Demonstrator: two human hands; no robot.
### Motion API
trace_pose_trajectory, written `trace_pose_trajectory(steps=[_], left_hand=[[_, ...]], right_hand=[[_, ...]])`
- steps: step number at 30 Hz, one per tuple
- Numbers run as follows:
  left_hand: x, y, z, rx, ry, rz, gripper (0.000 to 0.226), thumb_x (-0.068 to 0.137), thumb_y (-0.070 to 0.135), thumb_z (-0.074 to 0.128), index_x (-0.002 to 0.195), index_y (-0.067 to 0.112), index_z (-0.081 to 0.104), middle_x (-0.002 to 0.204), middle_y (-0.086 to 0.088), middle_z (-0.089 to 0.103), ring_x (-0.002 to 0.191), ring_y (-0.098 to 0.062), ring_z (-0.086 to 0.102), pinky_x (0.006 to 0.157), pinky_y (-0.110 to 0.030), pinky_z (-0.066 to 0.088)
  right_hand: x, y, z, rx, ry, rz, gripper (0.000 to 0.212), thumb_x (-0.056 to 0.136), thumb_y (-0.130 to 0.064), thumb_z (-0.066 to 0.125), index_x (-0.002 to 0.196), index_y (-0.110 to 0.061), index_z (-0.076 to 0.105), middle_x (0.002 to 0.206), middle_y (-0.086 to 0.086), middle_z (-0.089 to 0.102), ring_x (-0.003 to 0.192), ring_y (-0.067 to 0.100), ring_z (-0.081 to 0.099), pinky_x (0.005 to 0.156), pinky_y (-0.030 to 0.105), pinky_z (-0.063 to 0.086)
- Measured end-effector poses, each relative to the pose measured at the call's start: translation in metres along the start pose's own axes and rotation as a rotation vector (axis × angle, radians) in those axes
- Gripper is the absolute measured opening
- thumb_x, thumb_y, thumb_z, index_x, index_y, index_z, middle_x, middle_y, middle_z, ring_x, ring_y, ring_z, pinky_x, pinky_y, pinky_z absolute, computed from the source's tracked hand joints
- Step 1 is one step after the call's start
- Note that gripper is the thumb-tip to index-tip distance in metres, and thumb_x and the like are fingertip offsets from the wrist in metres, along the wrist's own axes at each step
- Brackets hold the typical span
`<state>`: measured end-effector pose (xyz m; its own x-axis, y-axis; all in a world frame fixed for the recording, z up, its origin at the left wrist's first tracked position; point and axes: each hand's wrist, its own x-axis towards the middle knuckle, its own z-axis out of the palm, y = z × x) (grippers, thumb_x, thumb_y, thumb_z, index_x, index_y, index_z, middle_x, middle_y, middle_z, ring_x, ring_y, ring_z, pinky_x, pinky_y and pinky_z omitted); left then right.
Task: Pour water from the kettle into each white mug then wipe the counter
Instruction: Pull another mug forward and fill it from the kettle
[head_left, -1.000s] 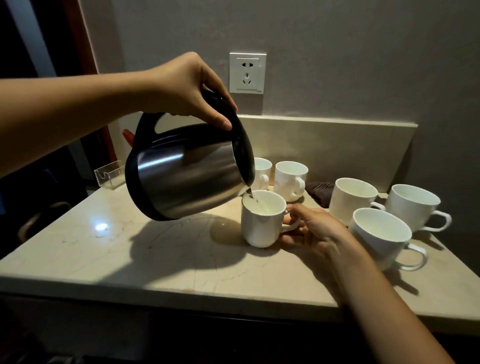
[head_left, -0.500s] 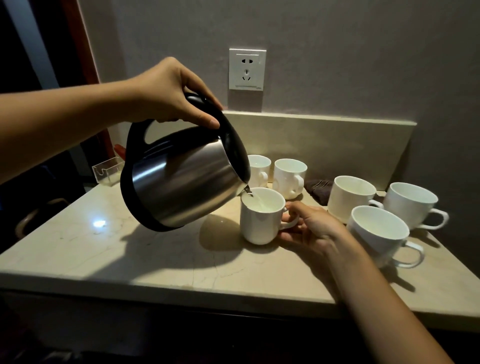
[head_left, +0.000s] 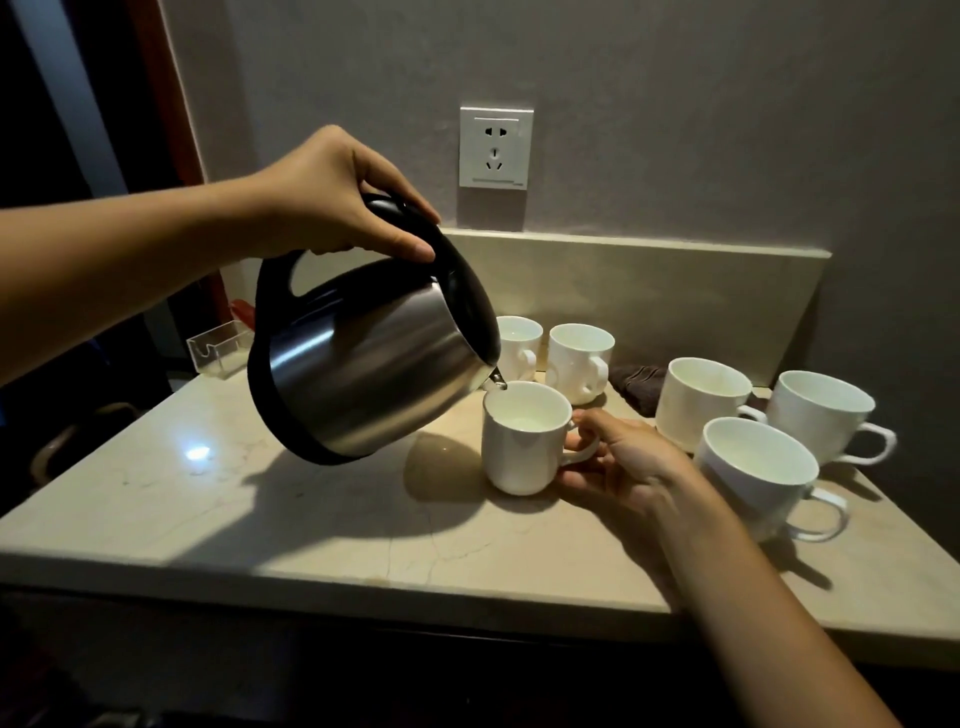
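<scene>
My left hand (head_left: 337, 197) grips the black handle of a steel kettle (head_left: 363, 364), tilted with its spout over the rim of a white mug (head_left: 519, 447) in the middle of the marble counter (head_left: 260, 509). That mug holds water. My right hand (head_left: 623, 462) holds its handle with curled fingers. Two more white mugs (head_left: 582, 364) stand behind it near the wall, one partly hidden by the kettle. Three wider white mugs (head_left: 753, 473) stand at the right. A dark cloth (head_left: 636, 387) lies folded against the backsplash between the groups.
A wall socket (head_left: 496, 148) sits above the backsplash. A clear acrylic holder (head_left: 218, 348) stands at the counter's back left corner. The counter's front edge runs across the lower view, with dark space below and to the left.
The kettle has tipped further and risen slightly while water ran into the mug. My right hand has stayed on the mug's handle.
</scene>
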<state>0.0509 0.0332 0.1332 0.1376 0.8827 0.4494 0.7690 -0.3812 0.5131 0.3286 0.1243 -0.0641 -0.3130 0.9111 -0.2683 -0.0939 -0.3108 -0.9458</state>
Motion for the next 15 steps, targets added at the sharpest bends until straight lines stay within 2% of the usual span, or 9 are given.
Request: trace_pose_trajectory(steps=[3, 7, 11, 13, 15], left_hand=[[-0.004, -0.005, 0.0, -0.066, 0.06, -0.004, 0.035, 0.061, 0.041, 0.082, 0.095, 0.032, 0.075, 0.074, 0.012, 0.075, 0.048, -0.002, 0.059, 0.041, -0.011, 0.042], [-0.02, -0.03, 0.006, -0.201, 0.207, -0.013, 0.027, 0.067, 0.034, 0.085, 0.093, 0.036, 0.078, 0.072, 0.008, 0.074, 0.048, -0.002, 0.056, 0.042, -0.012, 0.043], [-0.043, -0.051, 0.01, -0.338, 0.34, -0.042, 0.035, 0.063, 0.044, 0.086, 0.096, 0.038, 0.078, 0.065, 0.005, 0.072, 0.046, -0.002, 0.052, 0.041, -0.014, 0.04], [-0.056, -0.058, 0.016, -0.392, 0.401, -0.046, 0.032, 0.064, 0.039, 0.086, 0.095, 0.036, 0.078, 0.065, 0.008, 0.071, 0.046, 0.0, 0.053, 0.043, -0.012, 0.04], [-0.068, -0.064, 0.026, -0.439, 0.5, -0.071, 0.029, 0.064, 0.035, 0.084, 0.093, 0.034, 0.077, 0.064, 0.01, 0.071, 0.047, 0.0, 0.055, 0.044, -0.012, 0.041]], right_hand=[[0.0, 0.001, 0.001, 0.008, 0.014, 0.022, 0.01, 0.078, -0.018, 0.068, 0.072, -0.011, 0.064, 0.065, 0.008, 0.068, 0.069, 0.028, 0.065, 0.083, 0.053, 0.054], [-0.001, 0.001, 0.002, 0.028, 0.022, 0.025, 0.01, 0.081, -0.017, 0.066, 0.077, -0.009, 0.063, 0.06, 0.007, 0.069, 0.056, 0.021, 0.067, 0.06, 0.041, 0.06], [-0.004, -0.001, 0.002, 0.016, 0.022, -0.002, 0.011, 0.084, -0.017, 0.064, 0.08, -0.007, 0.063, 0.059, 0.007, 0.069, 0.054, 0.018, 0.067, 0.058, 0.037, 0.058], [-0.007, -0.001, 0.003, 0.017, 0.026, -0.009, 0.012, 0.085, -0.016, 0.063, 0.08, -0.006, 0.062, 0.057, 0.006, 0.068, 0.053, 0.017, 0.066, 0.05, 0.032, 0.058], [-0.008, -0.001, 0.004, 0.036, 0.032, -0.009, 0.012, 0.085, -0.016, 0.063, 0.08, -0.006, 0.062, 0.06, 0.007, 0.067, 0.055, 0.019, 0.066, 0.051, 0.032, 0.058]])
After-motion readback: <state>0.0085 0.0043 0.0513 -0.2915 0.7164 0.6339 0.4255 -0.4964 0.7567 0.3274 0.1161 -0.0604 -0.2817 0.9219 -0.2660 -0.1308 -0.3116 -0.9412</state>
